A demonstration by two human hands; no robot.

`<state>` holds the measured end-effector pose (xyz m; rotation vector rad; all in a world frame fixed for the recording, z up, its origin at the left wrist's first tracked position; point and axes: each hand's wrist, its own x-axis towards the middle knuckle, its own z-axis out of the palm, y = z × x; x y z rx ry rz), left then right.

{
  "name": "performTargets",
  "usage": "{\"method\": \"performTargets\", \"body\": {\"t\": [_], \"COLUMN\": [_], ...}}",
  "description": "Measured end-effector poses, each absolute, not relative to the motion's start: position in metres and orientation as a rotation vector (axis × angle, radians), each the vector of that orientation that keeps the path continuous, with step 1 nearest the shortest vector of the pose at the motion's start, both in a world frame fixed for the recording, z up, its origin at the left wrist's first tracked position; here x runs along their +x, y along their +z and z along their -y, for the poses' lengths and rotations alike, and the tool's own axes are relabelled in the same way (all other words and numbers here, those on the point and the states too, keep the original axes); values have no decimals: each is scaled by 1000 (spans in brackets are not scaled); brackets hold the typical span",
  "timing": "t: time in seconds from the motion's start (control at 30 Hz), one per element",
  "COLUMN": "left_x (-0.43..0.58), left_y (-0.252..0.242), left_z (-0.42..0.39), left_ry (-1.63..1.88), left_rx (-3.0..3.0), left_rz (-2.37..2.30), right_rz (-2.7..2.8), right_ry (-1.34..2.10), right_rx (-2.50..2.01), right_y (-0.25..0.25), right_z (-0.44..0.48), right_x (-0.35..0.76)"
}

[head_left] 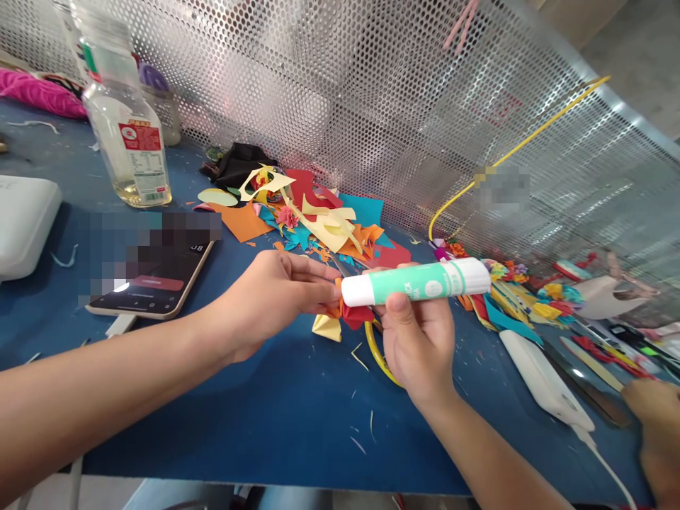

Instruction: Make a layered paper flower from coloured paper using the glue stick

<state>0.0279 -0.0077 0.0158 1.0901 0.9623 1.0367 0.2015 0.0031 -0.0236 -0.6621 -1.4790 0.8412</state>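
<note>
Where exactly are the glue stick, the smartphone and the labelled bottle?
Glue stick [417, 281], head view: its green printed barrel.
Smartphone [154, 283], head view: its lit screen.
Labelled bottle [140, 146], head view: its red-and-white label.

Glass bottle [130, 138] near a phone [159, 287] on the blue table [297, 425], before a perforated metal screen [329, 92]

White-and-green glue stick [417, 281], red paper [355, 316], pale-yellow paper [326, 328], blue table [297, 418]
</note>
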Motion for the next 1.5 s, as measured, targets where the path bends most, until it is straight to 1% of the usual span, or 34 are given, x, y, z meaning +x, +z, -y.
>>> {"method": "performTargets", "body": {"t": [0.1,0.27,0.33,0.67,0.9,1.17,1.5], "left_x": [28,29,29,31,30,31,31], "left_y": [16,17,17,19,22,25,24], "left_z": [8,10,11,14,15,17,18], "left_ry": [1044,1027,1011,991,1005,1012,1021], "left_rx": [1105,1097,1105,1152,1083,1101,1138], "left_rz": [-951,-977,-1007,-1004,-979,-980,-977], "right_rz": [1516,1603,1598,1437,1475,1559,1504], "right_ry": [785,591,576,747,767,638,780], "right_rx": [-647,-631,-630,-687,-673,-807,-874], "right_y": [-23,-20,-20,-24,-21,-17,-15], "right_z": [-2,0,0,-2,1,1,-3], "right_x": [200,197,197,197,199,197,197]}}
